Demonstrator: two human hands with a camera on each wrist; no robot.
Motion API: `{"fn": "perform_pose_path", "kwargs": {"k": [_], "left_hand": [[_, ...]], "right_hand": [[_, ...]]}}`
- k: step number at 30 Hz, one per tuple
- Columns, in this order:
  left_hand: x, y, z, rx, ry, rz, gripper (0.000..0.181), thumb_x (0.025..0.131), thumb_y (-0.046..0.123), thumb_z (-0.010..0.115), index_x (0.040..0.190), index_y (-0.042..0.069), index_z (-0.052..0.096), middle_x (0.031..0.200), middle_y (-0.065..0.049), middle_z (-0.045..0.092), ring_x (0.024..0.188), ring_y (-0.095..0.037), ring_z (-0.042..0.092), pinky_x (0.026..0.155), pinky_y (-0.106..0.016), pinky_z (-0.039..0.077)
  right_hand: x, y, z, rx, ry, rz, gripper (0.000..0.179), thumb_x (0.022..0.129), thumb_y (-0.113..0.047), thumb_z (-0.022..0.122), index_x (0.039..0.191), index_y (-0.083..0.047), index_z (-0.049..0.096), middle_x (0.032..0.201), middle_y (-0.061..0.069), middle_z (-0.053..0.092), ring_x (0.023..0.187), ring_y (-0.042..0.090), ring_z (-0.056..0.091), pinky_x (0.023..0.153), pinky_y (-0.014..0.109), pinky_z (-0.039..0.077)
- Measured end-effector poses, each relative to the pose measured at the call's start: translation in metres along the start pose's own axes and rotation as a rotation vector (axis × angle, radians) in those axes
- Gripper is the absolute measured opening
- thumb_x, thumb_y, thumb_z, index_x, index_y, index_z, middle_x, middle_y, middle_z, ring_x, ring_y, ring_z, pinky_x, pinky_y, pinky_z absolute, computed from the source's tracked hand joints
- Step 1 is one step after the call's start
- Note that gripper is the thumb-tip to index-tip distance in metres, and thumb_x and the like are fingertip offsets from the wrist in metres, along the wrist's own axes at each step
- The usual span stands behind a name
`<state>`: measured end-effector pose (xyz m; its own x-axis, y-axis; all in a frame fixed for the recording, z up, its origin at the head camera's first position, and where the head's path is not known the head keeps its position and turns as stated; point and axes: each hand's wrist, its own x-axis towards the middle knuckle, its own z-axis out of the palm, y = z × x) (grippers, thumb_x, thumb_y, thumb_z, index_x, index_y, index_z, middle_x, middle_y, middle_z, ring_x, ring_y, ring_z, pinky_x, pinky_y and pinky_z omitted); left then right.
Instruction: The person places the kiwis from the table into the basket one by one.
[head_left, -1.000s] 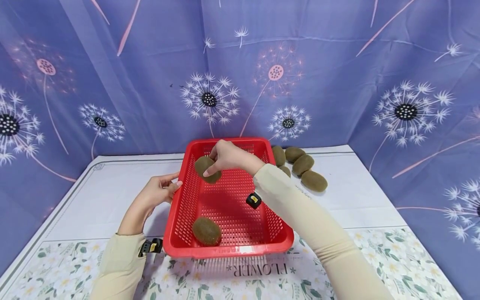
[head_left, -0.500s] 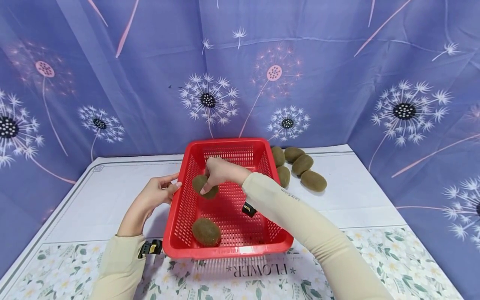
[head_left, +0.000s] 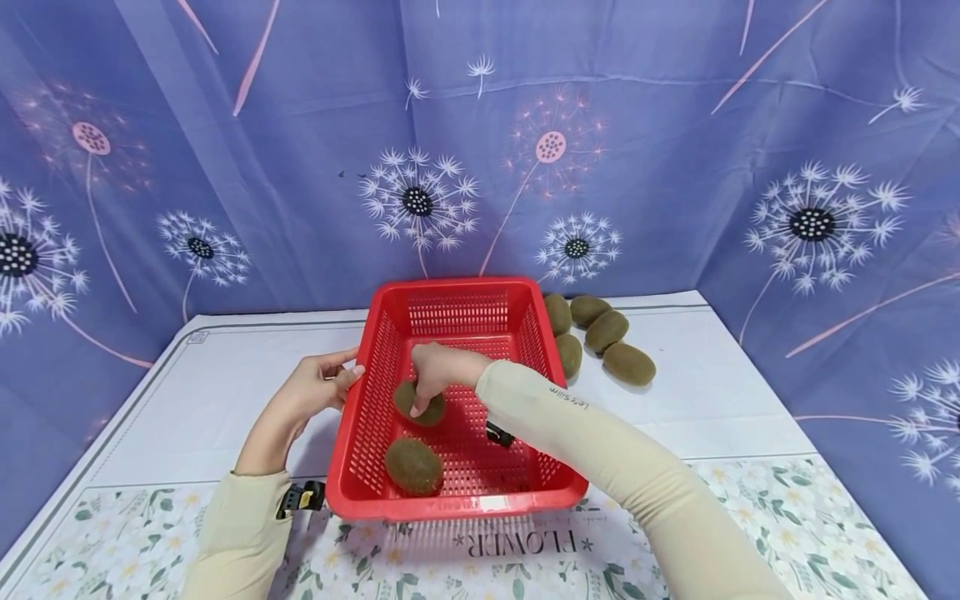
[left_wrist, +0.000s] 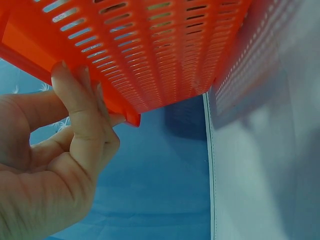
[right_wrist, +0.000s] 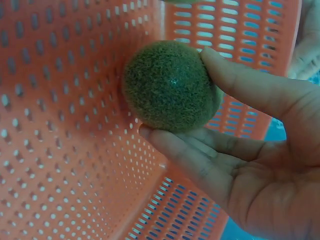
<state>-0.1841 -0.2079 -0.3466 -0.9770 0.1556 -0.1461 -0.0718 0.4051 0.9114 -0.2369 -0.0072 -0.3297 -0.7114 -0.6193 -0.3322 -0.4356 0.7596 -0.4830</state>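
Inside a red perforated plastic basket (head_left: 420,507), my right hand (head_left: 444,368) holds a brown fuzzy kiwi (head_left: 403,397) between thumb and fingers, low in the left half. The right wrist view shows this kiwi (right_wrist: 170,85) close to the perforated bottom; whether it touches cannot be told. A second kiwi (head_left: 413,466) lies in the basket's near left corner. My left hand (head_left: 318,385) grips the left rim with thumb and fingers; in the left wrist view its fingers (left_wrist: 82,112) meet the rim from outside.
Several loose kiwis (head_left: 628,364) lie in a cluster on the white tabletop, right of the basket. A floral printed strip (head_left: 120,533) runs along the near part of the table. Purple dandelion-patterned cloth (head_left: 480,183) hangs behind and at both sides.
My right hand has moved down into the basket and toward its near side, carrying the kiwi closer to the bottom. The left hand and basket have stayed in place.
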Motion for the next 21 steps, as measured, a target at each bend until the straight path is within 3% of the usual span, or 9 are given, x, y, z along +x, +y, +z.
{"fn": "perform_pose_path", "kwargs": {"k": [6,13,21], "left_hand": [[-0.0009,0.0001,0.0001,-0.001,-0.001,0.001,0.053,0.1,0.013,0.052,0.147,-0.004,0.033,0.082,-0.009,0.057,0.064,-0.013,0.063,0.062,-0.03,0.057],[-0.0014,-0.001,-0.001,0.008,0.005,-0.006,0.053,0.1,0.013,0.052,0.147,-0.003,0.033,0.083,-0.01,0.057,0.064,-0.015,0.063,0.063,-0.032,0.057],[-0.0007,-0.0012,-0.0007,-0.007,-0.001,-0.005,0.053,0.101,0.013,0.051,0.147,-0.004,0.033,0.083,-0.01,0.056,0.064,-0.014,0.063,0.062,-0.031,0.057]], "right_hand": [[-0.002,-0.0013,0.0034,0.004,-0.017,0.013,0.028,0.076,-0.015,0.084,0.085,-0.002,0.061,0.067,-0.001,0.05,0.058,0.01,0.044,0.051,0.021,0.037],[-0.0029,-0.0043,0.005,0.004,-0.066,-0.007,0.024,0.077,-0.015,0.083,0.081,-0.004,0.061,0.064,-0.002,0.05,0.054,0.01,0.046,0.052,0.024,0.041],[-0.0008,-0.0051,0.0048,-0.012,-0.127,0.051,0.026,0.082,-0.018,0.079,0.086,-0.006,0.056,0.069,-0.001,0.048,0.055,0.012,0.046,0.05,0.022,0.041]]}}
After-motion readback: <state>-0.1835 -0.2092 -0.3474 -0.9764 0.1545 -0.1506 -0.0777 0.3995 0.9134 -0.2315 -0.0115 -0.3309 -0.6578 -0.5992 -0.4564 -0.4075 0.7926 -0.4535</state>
